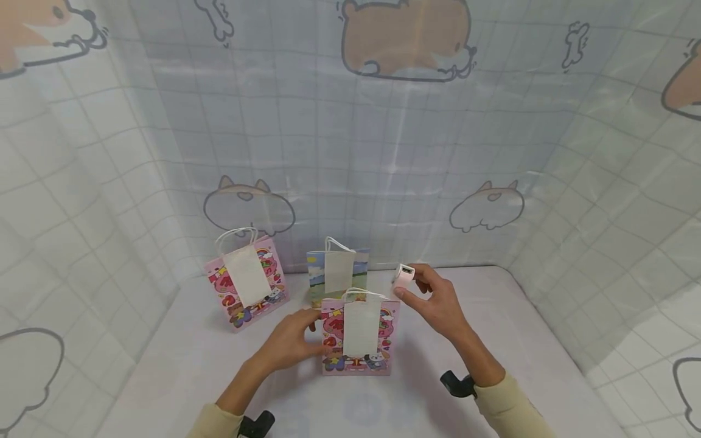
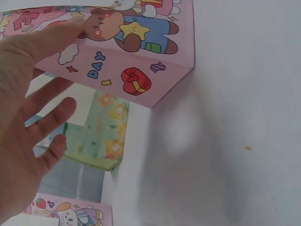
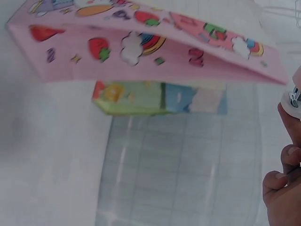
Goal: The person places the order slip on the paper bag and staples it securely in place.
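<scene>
My left hand (image 1: 292, 342) holds the near pink paper gift bag (image 1: 387, 340) by its left side. In the left wrist view the thumb (image 2: 59, 35) lies on the bag's printed front, and the other fingers are spread behind its side panel. The bag stands upright with white cord handles and a blank white panel in front. Right of and above its rim, my right hand (image 1: 438, 301) pinches a small white-and-pink block (image 1: 404, 277) with a dark slot in its end. At the right wrist view's edge, this block (image 3: 292, 102) is partly cut off and shows a small print.
A green-and-blue gift bag (image 1: 316, 283) with a landscape print stands just behind the near one. Farther left, another pink gift bag (image 1: 276, 277) stands turned at an angle. All are on a white table (image 1: 493, 316), enclosed by a curtain (image 1: 383, 152) with a grid and dog print.
</scene>
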